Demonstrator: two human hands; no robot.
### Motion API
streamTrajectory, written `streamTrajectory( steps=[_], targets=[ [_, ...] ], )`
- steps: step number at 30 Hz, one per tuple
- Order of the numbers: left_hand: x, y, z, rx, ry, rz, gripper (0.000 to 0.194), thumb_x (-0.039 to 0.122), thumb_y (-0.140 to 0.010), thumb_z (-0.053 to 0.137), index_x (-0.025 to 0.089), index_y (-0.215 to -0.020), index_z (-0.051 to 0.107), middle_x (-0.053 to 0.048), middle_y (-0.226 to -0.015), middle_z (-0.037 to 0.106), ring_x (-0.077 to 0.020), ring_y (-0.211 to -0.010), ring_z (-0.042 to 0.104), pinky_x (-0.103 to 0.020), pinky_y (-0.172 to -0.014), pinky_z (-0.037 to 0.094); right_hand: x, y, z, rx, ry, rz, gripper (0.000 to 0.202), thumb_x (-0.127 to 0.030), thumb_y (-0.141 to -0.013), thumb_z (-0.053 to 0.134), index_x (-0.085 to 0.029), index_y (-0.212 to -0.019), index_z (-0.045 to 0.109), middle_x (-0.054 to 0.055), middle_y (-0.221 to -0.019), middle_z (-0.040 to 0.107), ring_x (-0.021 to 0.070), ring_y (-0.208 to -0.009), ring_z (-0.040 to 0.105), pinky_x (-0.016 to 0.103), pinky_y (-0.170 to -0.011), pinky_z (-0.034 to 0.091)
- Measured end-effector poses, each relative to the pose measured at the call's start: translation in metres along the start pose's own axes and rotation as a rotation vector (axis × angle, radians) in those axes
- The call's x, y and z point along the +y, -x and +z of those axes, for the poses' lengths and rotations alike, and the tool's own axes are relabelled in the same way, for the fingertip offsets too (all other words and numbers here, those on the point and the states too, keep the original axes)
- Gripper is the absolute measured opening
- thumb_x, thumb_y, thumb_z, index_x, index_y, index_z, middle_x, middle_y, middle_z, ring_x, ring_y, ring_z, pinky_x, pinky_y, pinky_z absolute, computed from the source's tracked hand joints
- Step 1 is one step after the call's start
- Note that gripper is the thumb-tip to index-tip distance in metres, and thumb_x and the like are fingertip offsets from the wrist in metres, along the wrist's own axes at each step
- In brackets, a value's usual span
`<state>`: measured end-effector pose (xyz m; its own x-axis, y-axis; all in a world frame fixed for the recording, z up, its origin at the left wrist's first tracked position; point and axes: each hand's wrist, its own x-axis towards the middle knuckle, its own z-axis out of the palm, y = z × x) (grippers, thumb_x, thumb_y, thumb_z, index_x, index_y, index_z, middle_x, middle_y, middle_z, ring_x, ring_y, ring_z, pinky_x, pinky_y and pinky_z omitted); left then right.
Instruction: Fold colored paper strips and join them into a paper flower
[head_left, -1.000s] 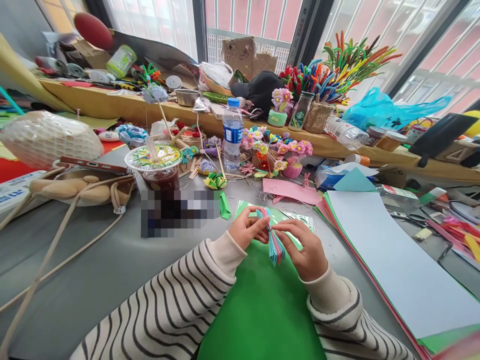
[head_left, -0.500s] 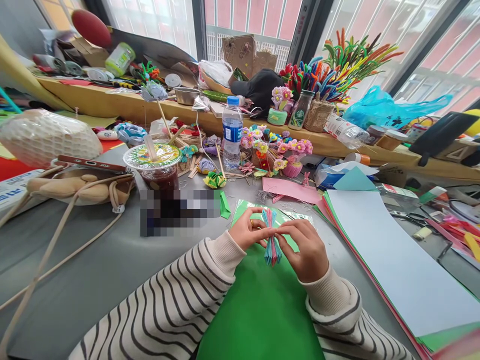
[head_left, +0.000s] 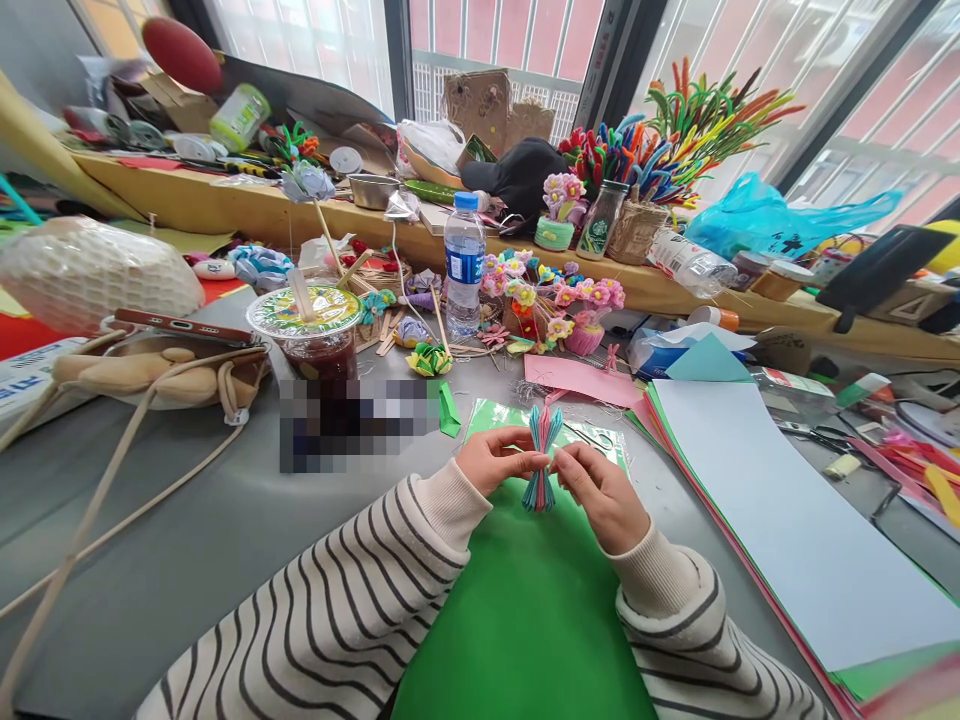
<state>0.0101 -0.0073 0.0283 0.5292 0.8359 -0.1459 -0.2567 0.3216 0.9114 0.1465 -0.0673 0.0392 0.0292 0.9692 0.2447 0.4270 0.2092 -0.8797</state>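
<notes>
Both hands sit a bit higher and closer to the body than 1 s ago, and the folded paper bundle (head_left: pixel 541 458) now stands more upright, w/ its top fan spreading above the fingers instead of hanging below them. Left hand (head_left: pixel 496 462) pinches the bundle's waist from the left, thumb and forefinger closed tight on it; right hand (head_left: pixel 604 492) pinches the same spot from the right, also closed on it. Judging by that, the work is at the cinching stage: pleats gathered at the middle, ends left free to fan.

Bundle is held in the air just above the green sheet (head_left: pixel 525 610), near the front edge of the grey table (head_left: pixel 195 540), w/ a paler green sheet (head_left: pixel 517 415) just behind it.

Hard to tell:
- whether a wire or thread wraps the waist; fingers cover it
- how many strips are in the bundle, pink and blue edges blur together
- lower fan partly hidden btwn the hands
- the cup (head_left: pixel 313 340) has a blurred patch below it, so what lies there can't be read
- paper stack (head_left: pixel 787 520) is cut off at the right edge
</notes>
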Motion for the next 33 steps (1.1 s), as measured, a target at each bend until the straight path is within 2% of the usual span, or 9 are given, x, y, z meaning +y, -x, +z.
streamTrajectory(
  steps=[4,12,21,26,29,33],
  targets=[
    [-0.0002,0.0007,0.0002,-0.011,-0.047,0.011,0.035,0.029,-0.040,0.077,0.013,-0.068,0.064,0.002,-0.056,0.060,-0.0114,-0.054,0.057,-0.024,-0.056,0.046,-0.0017,0.0000,0.0020,-0.016,-0.039,-0.004,0.028,-0.040,-0.078,0.044,-0.018,-0.061,0.047,-0.003,-0.052,0.042,0.0093,-0.048,0.039,0.021,-0.044,0.035],
    [-0.0002,0.0000,-0.0001,0.087,-0.053,-0.041,0.039,0.030,-0.037,0.078,0.014,-0.070,0.062,0.002,-0.053,0.059,-0.0093,-0.052,0.054,-0.021,-0.049,0.042,-0.0039,0.0015,-0.0001,-0.010,-0.054,-0.011,0.019,-0.032,-0.077,0.047,-0.017,-0.066,0.050,-0.001,-0.060,0.049,0.0100,-0.056,0.046,0.022,-0.051,0.041],
    [0.0013,-0.0001,-0.0001,0.097,-0.046,-0.091,0.044,0.034,-0.034,0.078,0.012,-0.067,0.060,0.003,-0.053,0.058,-0.0073,-0.052,0.052,-0.019,-0.048,0.039,-0.0016,0.0010,-0.0011,0.005,-0.024,-0.031,0.015,-0.030,-0.078,0.047,-0.017,-0.069,0.051,0.001,-0.066,0.051,0.0113,-0.061,0.049,0.022,-0.052,0.043],
    [0.0019,0.0007,-0.0012,0.115,-0.066,-0.146,0.043,0.037,-0.036,0.077,0.012,-0.067,0.062,0.002,-0.057,0.058,-0.0063,-0.052,0.052,-0.017,-0.047,0.037,-0.0058,0.0015,-0.0001,0.049,0.130,-0.212,0.012,-0.021,-0.078,0.047,-0.018,-0.068,0.053,0.001,-0.066,0.049,0.0112,-0.058,0.048,0.023,-0.049,0.043],
    [-0.0009,-0.0001,-0.0031,0.123,-0.038,-0.163,0.041,0.036,-0.039,0.077,0.012,-0.069,0.063,0.003,-0.055,0.056,-0.0050,-0.051,0.050,-0.016,-0.047,0.036,-0.0065,0.0027,0.0022,0.125,0.292,-0.391,0.009,-0.013,-0.076,0.047,-0.017,-0.072,0.054,0.002,-0.069,0.050,0.0124,-0.062,0.048,0.025,-0.054,0.044],
    [-0.0041,-0.0019,-0.0047,0.076,0.074,-0.187,0.044,0.037,-0.038,0.077,0.013,-0.071,0.062,0.003,-0.056,0.057,-0.0061,-0.052,0.054,-0.017,-0.051,0.039,-0.0040,0.0038,0.0036,0.208,0.481,-0.612,0.015,-0.007,-0.074,0.047,-0.018,-0.081,0.056,0.005,-0.073,0.053,0.0158,-0.069,0.049,0.030,-0.061,0.044]
  ],
)
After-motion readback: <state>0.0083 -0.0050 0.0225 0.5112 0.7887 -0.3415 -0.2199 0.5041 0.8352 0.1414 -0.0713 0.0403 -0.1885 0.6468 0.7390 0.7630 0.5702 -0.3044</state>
